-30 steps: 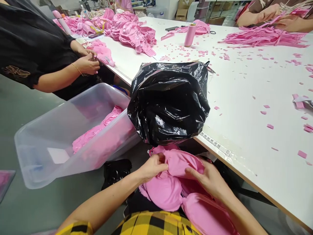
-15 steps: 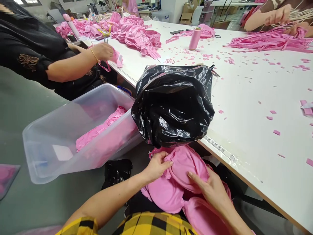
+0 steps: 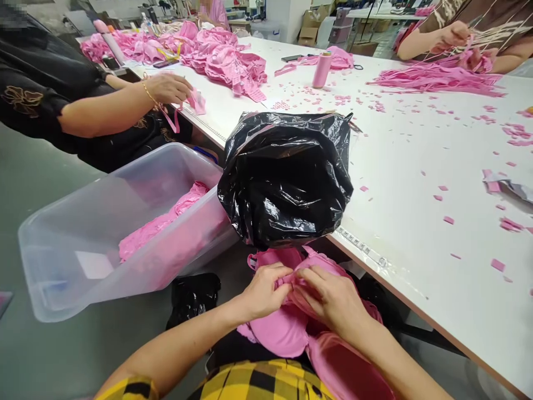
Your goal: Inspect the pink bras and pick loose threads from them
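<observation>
Several pink bras (image 3: 278, 330) lie in a heap on my lap, just below the table edge. My left hand (image 3: 266, 286) pinches the edge of one bra between thumb and fingers. Close beside it, my right hand (image 3: 328, 294) is closed on the same bra, its fingers near the left fingertips. What exactly lies between the fingertips is partly hidden. Right above both hands, an open black plastic bag (image 3: 287, 178) sits at the table corner, its inside dark.
A clear plastic bin (image 3: 83, 194) with pink garments stands at left. Pink scraps, a thread cone (image 3: 322, 70) and garment piles (image 3: 220, 55) lie on the white table (image 3: 400, 222). One co-worker handles pink fabric at left; another works over pink straps (image 3: 437, 78) at far right.
My right hand has moved left and up from the bra cup to meet my left hand at the bra's edge. The view has shifted slightly to the right.
</observation>
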Tool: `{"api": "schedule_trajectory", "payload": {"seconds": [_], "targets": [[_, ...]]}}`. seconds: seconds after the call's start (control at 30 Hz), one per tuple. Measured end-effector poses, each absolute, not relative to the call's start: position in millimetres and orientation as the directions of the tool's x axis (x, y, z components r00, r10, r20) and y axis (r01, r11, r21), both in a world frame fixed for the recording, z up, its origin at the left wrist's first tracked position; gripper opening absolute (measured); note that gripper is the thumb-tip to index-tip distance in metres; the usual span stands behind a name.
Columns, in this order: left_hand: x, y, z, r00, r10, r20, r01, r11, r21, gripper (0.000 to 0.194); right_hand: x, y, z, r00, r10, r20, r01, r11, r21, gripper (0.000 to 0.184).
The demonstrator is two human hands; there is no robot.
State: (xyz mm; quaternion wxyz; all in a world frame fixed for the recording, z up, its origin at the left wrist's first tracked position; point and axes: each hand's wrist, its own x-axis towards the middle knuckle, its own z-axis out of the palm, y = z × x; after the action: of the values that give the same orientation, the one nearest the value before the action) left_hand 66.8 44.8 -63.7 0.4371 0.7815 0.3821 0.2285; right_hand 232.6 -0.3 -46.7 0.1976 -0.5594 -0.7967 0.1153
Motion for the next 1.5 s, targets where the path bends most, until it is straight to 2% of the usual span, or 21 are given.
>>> {"api": "schedule_trajectory", "payload": {"seconds": [0.1,0.27,0.43,0.5,0.6,0.7,0.8,0.93,1.07,1.23,1.3,1.43,1.5], "targets": [[64,48,-63,0.615,0.788,-0.024,0.391,-0.278,0.877,0.007,239,8,-38,-0.376,0.920,0.112,0.835,0.389,-0.389,0.020],[62,52,-67,0.643,0.752,-0.146,0.361,-0.128,0.924,0.005,246,23,-20,-0.453,0.885,-0.103,0.820,0.369,-0.439,0.014],[63,49,-69,0.647,0.740,-0.186,0.213,0.060,0.975,0.031,246,34,-14,-0.452,0.866,-0.213,0.847,0.342,-0.408,0.014],[63,47,-67,0.617,0.768,-0.174,0.190,0.069,0.979,0.039,247,35,-16,-0.458,0.869,-0.189,0.822,0.333,-0.463,0.015],[63,44,-65,0.589,0.792,-0.160,0.200,0.048,0.979,0.050,251,36,-23,-0.492,0.861,-0.130,0.711,0.311,-0.631,0.015],[62,42,-64,0.626,0.764,-0.158,0.182,0.054,0.982,0.054,257,39,-31,-0.537,0.819,-0.202,0.570,0.175,-0.803,0.011],[61,41,-66,0.637,0.756,-0.147,0.153,0.062,0.986,0.054,261,43,-33,-0.571,0.785,-0.239,0.491,0.093,-0.866,0.011],[59,41,-71,0.608,0.787,-0.104,0.217,-0.038,0.975,0.051,261,49,-33,-0.548,0.799,-0.247,0.536,0.109,-0.837,0.018],[59,41,-72,0.626,0.778,-0.046,0.263,-0.155,0.952,0.044,262,53,-37,-0.599,0.754,-0.271,0.532,0.121,-0.838,0.014],[62,40,-71,0.607,0.794,-0.023,0.268,-0.177,0.947,0.041,264,51,-38,-0.611,0.741,-0.280,0.522,0.110,-0.846,0.013],[63,37,-72,0.594,0.805,-0.009,0.260,-0.182,0.948,0.037,261,50,-32,-0.600,0.734,-0.320,0.599,0.146,-0.788,0.010],[65,33,-74,0.531,0.843,0.089,0.258,-0.261,0.930,0.025,252,50,-11,-0.444,0.822,-0.356,0.814,0.204,-0.544,0.006],[66,33,-72,0.515,0.850,0.112,0.254,-0.276,0.927,0.027,250,51,-6,-0.445,0.824,-0.351,0.803,0.193,-0.563,0.009]]}}
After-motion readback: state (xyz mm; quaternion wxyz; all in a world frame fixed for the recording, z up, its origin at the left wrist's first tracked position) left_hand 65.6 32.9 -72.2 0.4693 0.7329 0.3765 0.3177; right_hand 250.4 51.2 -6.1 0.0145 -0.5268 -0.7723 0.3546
